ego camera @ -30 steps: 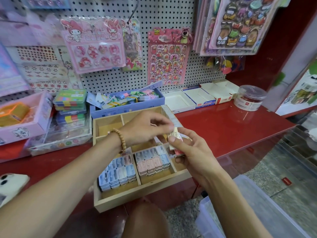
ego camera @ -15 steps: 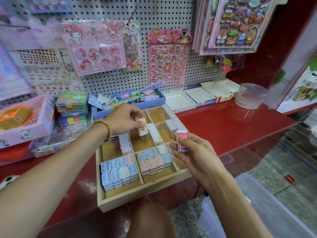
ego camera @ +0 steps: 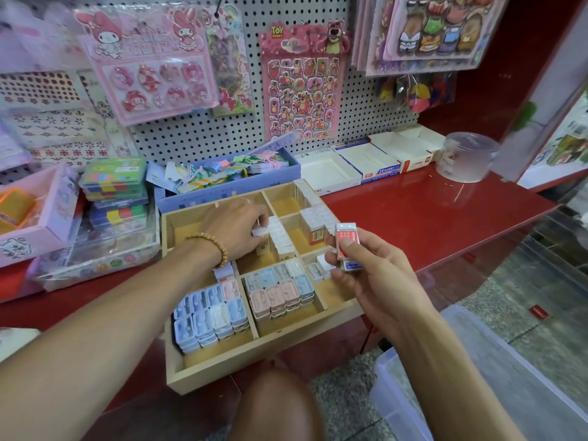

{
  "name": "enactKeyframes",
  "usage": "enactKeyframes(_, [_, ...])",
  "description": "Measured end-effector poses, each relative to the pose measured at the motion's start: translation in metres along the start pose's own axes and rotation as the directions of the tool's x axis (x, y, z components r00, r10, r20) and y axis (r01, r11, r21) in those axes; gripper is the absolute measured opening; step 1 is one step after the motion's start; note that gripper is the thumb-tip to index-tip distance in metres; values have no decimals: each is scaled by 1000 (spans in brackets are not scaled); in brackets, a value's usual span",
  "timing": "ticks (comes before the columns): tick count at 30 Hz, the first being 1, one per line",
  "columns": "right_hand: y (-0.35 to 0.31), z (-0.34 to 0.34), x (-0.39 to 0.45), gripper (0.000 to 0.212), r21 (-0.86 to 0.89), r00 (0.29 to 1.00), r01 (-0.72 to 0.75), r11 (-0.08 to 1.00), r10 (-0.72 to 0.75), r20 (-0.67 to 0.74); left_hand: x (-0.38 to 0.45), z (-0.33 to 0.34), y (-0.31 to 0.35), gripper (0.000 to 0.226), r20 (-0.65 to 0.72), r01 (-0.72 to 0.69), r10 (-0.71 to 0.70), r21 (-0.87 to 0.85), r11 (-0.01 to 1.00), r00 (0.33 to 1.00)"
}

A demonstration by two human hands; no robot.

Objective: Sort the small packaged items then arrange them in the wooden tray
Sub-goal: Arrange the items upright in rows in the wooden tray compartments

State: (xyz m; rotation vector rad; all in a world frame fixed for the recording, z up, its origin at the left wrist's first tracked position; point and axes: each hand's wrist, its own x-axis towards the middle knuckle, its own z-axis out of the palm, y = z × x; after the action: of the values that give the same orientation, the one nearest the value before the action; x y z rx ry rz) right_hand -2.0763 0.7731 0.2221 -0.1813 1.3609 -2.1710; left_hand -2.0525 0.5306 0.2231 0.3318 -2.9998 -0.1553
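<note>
- Red counter (ego camera: 429,224) under a pegboard, the wooden tray (ego camera: 254,361) near me.
- My left hand (ego camera: 235,230) pinches a white packet (ego camera: 259,231) — lining it into the row.
- My right hand (ego camera: 375,275) grips spare packets (ego camera: 347,245), held close for feeding in next.

Tray back-left compartment: bare wood floor showing in the wooden tray (ego camera: 222,370); my left hand (ego camera: 235,230) reaches over it.
Tray middle compartments: rows of white packets (ego camera: 281,237) stand upright and fill the right side of the centre compartment.
Tray front compartments: pastel cases (ego camera: 211,313) packed to the left wall; bare strip along the front rim.
Tray right edge: my right hand (ego camera: 375,275) hovers over it with a red-and-white packet (ego camera: 348,240).
Counter right of tray: bare red counter (ego camera: 429,218) to the edge.
Counter back edge: blue box (ego camera: 229,186) touches the tray; open white boxes (ego camera: 327,173) and a clear tub (ego camera: 467,157) line the pegboard.
Counter left side: stacked cases (ego camera: 114,192) just beside the tray.
</note>
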Motion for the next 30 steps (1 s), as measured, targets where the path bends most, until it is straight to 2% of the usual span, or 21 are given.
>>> enactKeyframes(4, [5, -3, 1, 39, 20, 999, 9, 1000, -8, -31, -5, 5, -3, 21, -51, -13, 15, 39, 999, 999])
enactKeyframes(9, [5, -6, -3, 44, -58, 1000, 11, 998, -12, -15, -6, -7, 1, 25, 32, 3, -5, 59, 998, 999])
enactKeyframes(11, [4, -6, -4, 46, -77, 1000, 21, 997, -22, -16, -9, -18, 8, 29, -4, 3, -3, 21, 1000, 1000])
enactKeyframes(12, [4, -5, -4, 44, -91, 999, 26, 995, -29, -24, -12, -24, 16, 28, -65, -12, 9, -48, 999, 998])
enactKeyframes(14, [3, -3, -5, 40, -137, 998, 38, 990, -44, -42, -21, -35, 40, 23, -145, -58, 15, -298, 953, 989])
enactKeyframes(15, [4, -1, -6, 38, -163, 998, 42, 986, -50, -46, -25, -41, 53, 20, -113, -66, 16, -456, 887, 993])
enactKeyframes(17, [4, 1, -8, 34, -198, 997, 49, 979, -59, -44, -32, -48, 75, 12, 46, -21, 75, -697, 717, 996])
enactKeyframes(18, [4, 2, -9, 32, -198, 997, 52, 979, -61, -39, -33, -49, 82, 9, 103, -3, 119, -744, 668, 988])
enactKeyframes(20, [2, 2, -12, 24, -154, 998, 47, 987, -52, -26, -33, -49, 89, 9, 141, 4, 167, -773, 634, 976])
enactKeyframes(22, [-2, 0, -13, 14, -47, 999, 20, 999, -22, -38, -29, -49, 89, 11, 162, 44, 144, -797, 602, 976])
enactKeyframes(24, [-5, -7, -12, 17, 77, 993, -19, 997, 28, -118, -22, -48, 84, 13, 171, 94, 81, -812, 577, 982])
enactKeyframes(25, [-6, -11, -11, 20, 114, 985, -26, 993, 45, -168, -17, -47, 80, 15, 161, 100, 45, -785, 611, 986])
enactKeyframes(28, [-6, -23, -11, 23, 120, 965, -15, 993, 46, -257, 2, -38, 69, 21, 86, 46, -4, -495, 868, 996])
enactKeyframes(30, [-5, -28, -11, 20, 103, 965, -18, 995, 44, -257, 11, -30, 69, 20, 66, 7, 15, -331, 944, 998])
